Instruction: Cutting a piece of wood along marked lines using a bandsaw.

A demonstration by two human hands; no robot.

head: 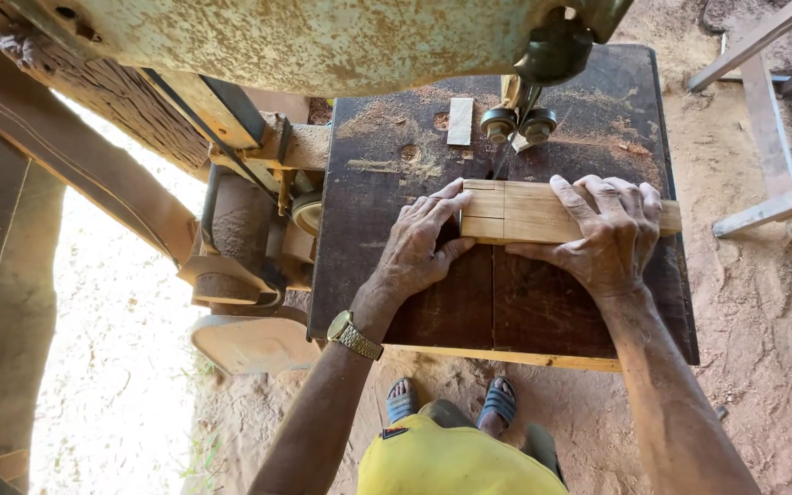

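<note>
Yellow shirt point(451, 463) and sandalled feet point(499, 401) nearest the lens, below the tabletop point(543, 312). Left hand point(414, 246) lies flat, fingers point(442, 203) spread and pressing the left end of the wood block point(520, 211). Right hand point(611, 234) clamps over its right part, fingers curled across the top. Block sits between both hands, directly under the blade guide point(517, 124). Cut line runs down the block just right of the left fingertips; judged mostly sawn, near edge not clearly parted. Offcut point(460, 121) lies beyond the fingers.
</note>
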